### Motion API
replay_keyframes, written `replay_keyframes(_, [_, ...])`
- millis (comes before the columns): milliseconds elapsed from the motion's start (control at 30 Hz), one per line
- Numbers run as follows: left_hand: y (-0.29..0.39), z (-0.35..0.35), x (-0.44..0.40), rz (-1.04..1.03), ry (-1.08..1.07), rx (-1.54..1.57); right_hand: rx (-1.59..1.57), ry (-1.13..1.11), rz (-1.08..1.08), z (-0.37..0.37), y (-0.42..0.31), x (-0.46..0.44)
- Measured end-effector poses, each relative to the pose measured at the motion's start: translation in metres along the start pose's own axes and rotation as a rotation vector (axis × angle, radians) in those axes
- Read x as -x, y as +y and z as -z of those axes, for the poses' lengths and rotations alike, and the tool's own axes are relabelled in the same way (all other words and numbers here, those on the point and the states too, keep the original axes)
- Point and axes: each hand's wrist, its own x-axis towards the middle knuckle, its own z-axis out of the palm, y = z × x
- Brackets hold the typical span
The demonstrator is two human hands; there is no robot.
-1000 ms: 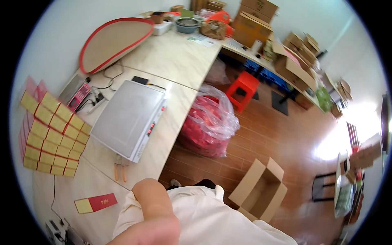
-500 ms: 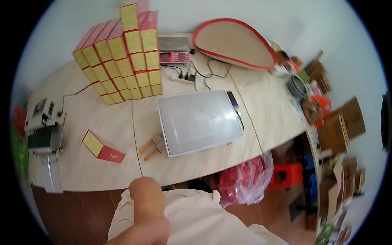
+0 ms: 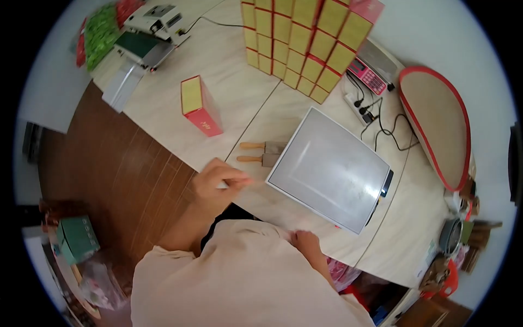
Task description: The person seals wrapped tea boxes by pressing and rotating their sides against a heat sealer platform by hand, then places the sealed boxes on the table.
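Note:
My left hand (image 3: 216, 182) is in front of the table's near edge, its fingers curled together in a pinch. A small white patch shows between them; I cannot make out what it is. My right hand (image 3: 308, 245) is closed beside the front of my beige shirt (image 3: 229, 267), its fingertips partly hidden. Nearest the left hand are two tools with wooden handles (image 3: 250, 152) and flat metal blades, lying against a flat white box with a shiny grey top (image 3: 332, 169). A red and yellow carton (image 3: 201, 106) stands farther back to the left.
Stacked yellow and red cartons (image 3: 297, 43) rise at the back. Beside them are a pink-fronted scale (image 3: 368, 76), a power strip (image 3: 358, 108) with cables, and a red-rimmed tray (image 3: 438, 125). A white and green machine (image 3: 144, 46) sits at the far left.
The view has swung left, so the table contents appear turned and shifted right. My left hand has come into view, fingers pinched; my right hand now shows by the shirt.

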Motion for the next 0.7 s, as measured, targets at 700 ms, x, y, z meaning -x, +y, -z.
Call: replay_keyframes(700, [-0.339, 0.117, -0.098, 0.577, -0.302, 0.526, 0.002, 1.446, 0.219, 0.560, -0.183, -0.190])
